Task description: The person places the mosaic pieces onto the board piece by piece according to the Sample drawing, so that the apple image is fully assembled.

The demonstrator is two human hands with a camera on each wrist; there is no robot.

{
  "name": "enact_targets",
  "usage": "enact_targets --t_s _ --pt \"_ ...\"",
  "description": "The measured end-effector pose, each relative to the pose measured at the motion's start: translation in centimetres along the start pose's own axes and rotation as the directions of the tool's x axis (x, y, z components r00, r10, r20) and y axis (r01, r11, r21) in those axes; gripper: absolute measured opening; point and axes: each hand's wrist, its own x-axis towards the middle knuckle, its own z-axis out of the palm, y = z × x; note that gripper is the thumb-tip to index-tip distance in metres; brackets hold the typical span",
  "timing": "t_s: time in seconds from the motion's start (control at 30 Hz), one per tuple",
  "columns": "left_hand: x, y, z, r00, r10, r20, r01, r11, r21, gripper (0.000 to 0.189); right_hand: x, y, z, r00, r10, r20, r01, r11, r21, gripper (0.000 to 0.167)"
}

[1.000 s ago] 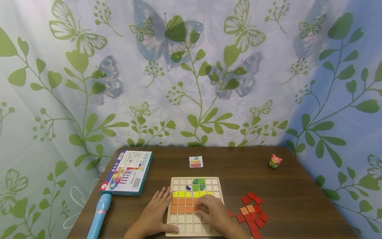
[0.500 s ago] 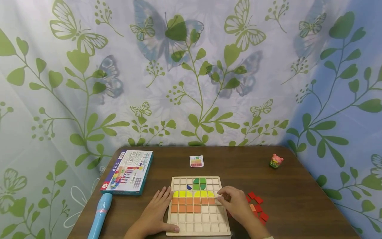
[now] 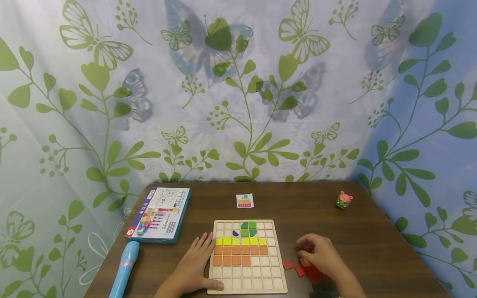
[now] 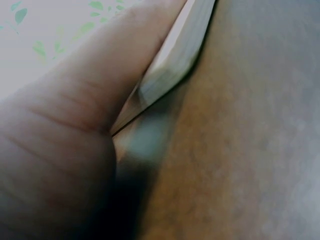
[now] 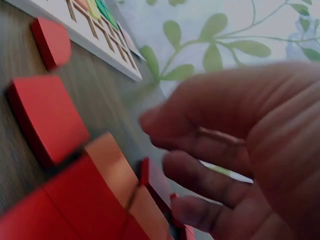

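Right wrist view: right hand [image 5: 260,117] poised over two loose orange tiles [image 5: 113,167] to the right of the board [image 3: 247,272], fingers loosely bent, nothing visibly pinched; contact with the tiles impossible to tell. Around the orange tiles, red tiles [image 5: 50,115], one just off the board's right edge. Head view: left hand [image 3: 194,261] flat at the board's left edge, fingers parted, thumb over the near left corner, apparently for steadying. On the board, from the far side: green pieces [image 3: 244,233], a blue piece [image 3: 235,233], yellow pieces [image 3: 227,242], a six-square orange row [image 3: 236,251], then a shorter orange row [image 3: 236,260] of four. Step in hand, by judgement: fetching an orange tile for the shorter row. Next move, probably: a pinch by the edges, a lift past crowded neighbours, a short leftward carry, a square-on lowering between the dividers. Open room: a strip of table [image 3: 288,244] along the board's right edge. Beyond the board, a small card [image 3: 244,201]; to its left, a box [image 3: 160,215].
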Motion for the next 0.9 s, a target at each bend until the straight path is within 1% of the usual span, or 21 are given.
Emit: enact_targets --t_s 0.07,0.13,0.27,0.3,0.37,0.47,0.53,0.63,0.8,0.9 --pt "0.0 0.0 0.0 1.0 0.003 -0.004 -0.003 1.0 -0.004 0.132 -0.1 0.3 -0.3 0.999 -0.032 0.037 0.032 0.999 0.002 0.023" --pt "0.0 0.0 0.1 1.0 0.007 -0.01 -0.007 1.0 -0.009 0.131 -0.3 0.6 -0.5 0.994 -0.083 0.075 0.083 0.997 0.001 0.024" --pt "-0.1 -0.1 0.3 0.999 0.018 -0.026 -0.019 1.0 -0.022 0.131 -0.5 1.3 -0.9 0.968 -0.197 0.153 0.194 0.98 0.033 0.025" --pt "-0.1 -0.1 0.3 0.999 0.021 -0.03 -0.022 0.999 -0.027 0.131 -0.5 1.4 -1.0 0.961 -0.219 0.171 0.214 0.976 0.049 0.026" --pt "-0.1 -0.2 0.4 0.999 0.025 -0.037 -0.026 0.999 -0.036 0.13 -0.5 1.6 -1.2 0.951 -0.24 0.196 0.228 0.97 0.082 0.027" --pt "-0.2 -0.3 0.5 0.999 0.023 -0.04 -0.025 0.999 -0.047 0.13 -0.5 1.6 -1.4 0.949 -0.235 0.21 0.218 0.971 0.102 0.028" --pt "-0.2 -0.3 0.5 0.999 0.02 -0.037 -0.021 0.999 -0.048 0.13 -0.6 1.6 -1.5 0.954 -0.211 0.211 0.195 0.976 0.096 0.025" --pt "-0.2 -0.3 0.4 0.999 0.016 -0.029 -0.017 0.999 -0.044 0.13 -0.6 1.6 -1.5 0.963 -0.178 0.204 0.169 0.984 0.06 0.02" --pt "-0.2 -0.3 0.3 1.0 0.021 -0.02 -0.021 0.999 -0.027 0.13 -0.6 1.5 -1.4 0.972 -0.163 0.17 0.162 0.987 0.017 0.015" --pt "-0.2 -0.3 0.3 1.0 0.024 -0.019 -0.024 1.0 -0.019 0.13 -0.5 1.4 -1.3 0.976 -0.156 0.153 0.157 0.988 0.003 0.016"
